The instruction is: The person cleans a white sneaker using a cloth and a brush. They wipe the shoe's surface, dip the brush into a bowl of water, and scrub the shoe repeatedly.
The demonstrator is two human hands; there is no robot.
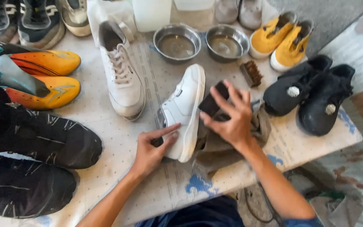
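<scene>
White sneaker (184, 110) lies on its side near the front edge of the covered table (156, 189), sole edge turned toward the right hand, toe pointing away from the person; that tilt exposes the sole wall for wiping. Left hand (152, 149) braces it at the heel end, fingers spread flat, thumb and forefinger touching the upper, likely to stop it rolling or sliding under pressure. Right hand (232, 115) pinches a dark block-shaped sponge (213, 103) between thumb and fingertips, held against or just beside the sole edge; can't tell if there's real contact. Grey-brown cloth (227, 143) sits bunched under the right hand and the shoe's sole side, probably to catch drips and protect the cover. Second white sneaker (122, 71) sits upright just left, apart from the first. Two metal bowls (177, 42) of liquid stand behind, within reach for dipping. Small bristle brush (251, 73) lies beside the right bowl, untouched. Other pairs are parked around the perimeter: yellow shoes (280, 40), black shoes (311, 94), orange boots (43, 77), dark trainers (34, 138), keeping the middle free.
</scene>
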